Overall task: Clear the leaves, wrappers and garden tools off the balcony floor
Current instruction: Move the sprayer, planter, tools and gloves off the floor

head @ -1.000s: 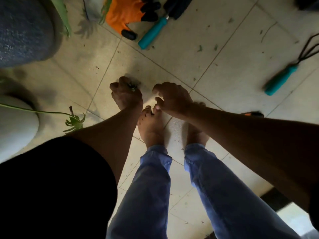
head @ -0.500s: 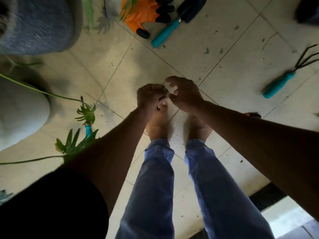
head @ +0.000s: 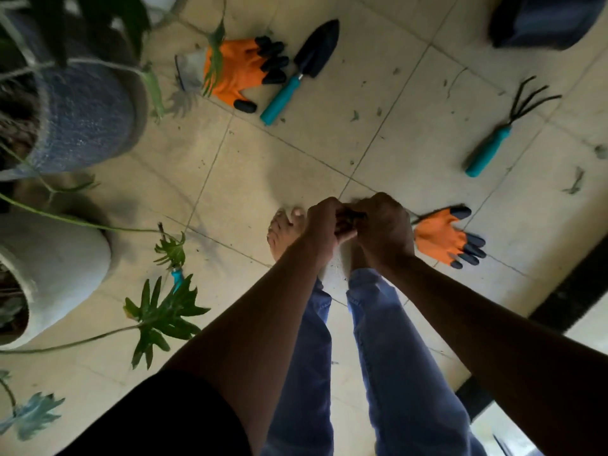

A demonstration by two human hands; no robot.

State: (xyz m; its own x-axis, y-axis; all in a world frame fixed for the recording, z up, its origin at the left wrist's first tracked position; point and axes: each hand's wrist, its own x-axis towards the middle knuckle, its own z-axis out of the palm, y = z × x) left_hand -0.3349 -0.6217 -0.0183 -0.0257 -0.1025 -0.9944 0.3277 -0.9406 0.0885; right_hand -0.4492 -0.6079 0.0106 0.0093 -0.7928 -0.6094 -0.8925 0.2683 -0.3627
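My left hand (head: 324, 222) and my right hand (head: 383, 225) meet above my feet, fingers curled round a small dark clump of leaf bits (head: 352, 216) held between them. On the tiled floor lie a black trowel with a teal handle (head: 301, 69), a teal-handled hand rake (head: 506, 126), an orange glove with black fingertips (head: 243, 72) at the back, and a second orange glove (head: 444, 238) just right of my right hand. Small leaf scraps (head: 574, 182) dot the tiles on the right.
A blue-grey woven pot (head: 82, 116) and a white pot (head: 56, 274) stand at the left, with green leaves (head: 164, 317) on long stems reaching over the floor. A small teal handle (head: 177, 279) shows under a leaf. A dark container (head: 543, 18) sits top right; a black threshold strip (head: 566, 304) runs along the right.
My hands have risen from the floor and come together around the leaf bits. The view has pulled back, revealing the whole trowel, both gloves and more of the pots.
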